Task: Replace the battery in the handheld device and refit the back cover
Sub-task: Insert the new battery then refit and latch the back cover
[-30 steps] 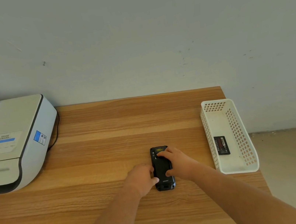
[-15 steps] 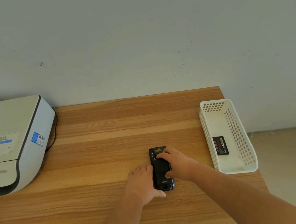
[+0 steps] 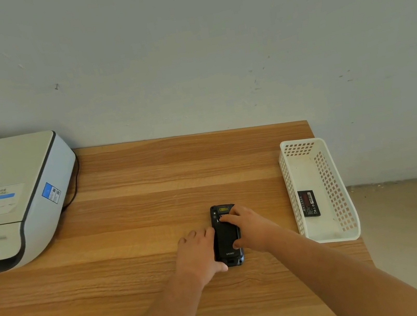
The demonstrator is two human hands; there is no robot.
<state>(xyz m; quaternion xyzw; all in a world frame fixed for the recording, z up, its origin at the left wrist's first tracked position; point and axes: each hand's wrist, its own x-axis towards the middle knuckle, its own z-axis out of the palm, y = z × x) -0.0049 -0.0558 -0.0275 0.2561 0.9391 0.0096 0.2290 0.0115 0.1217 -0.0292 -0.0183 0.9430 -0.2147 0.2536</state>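
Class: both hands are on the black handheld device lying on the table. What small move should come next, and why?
Probably release the back cover with the right hand while the left hand steadies the handheld device: the cover looks fitted, and a battery lies in the white basket.

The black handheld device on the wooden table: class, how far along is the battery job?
Done: the back cover sits on the black handheld device. In hand: the left hand steadies its side; the right hand presses near its top. A black battery lies in the white plastic basket. Left: not clear.
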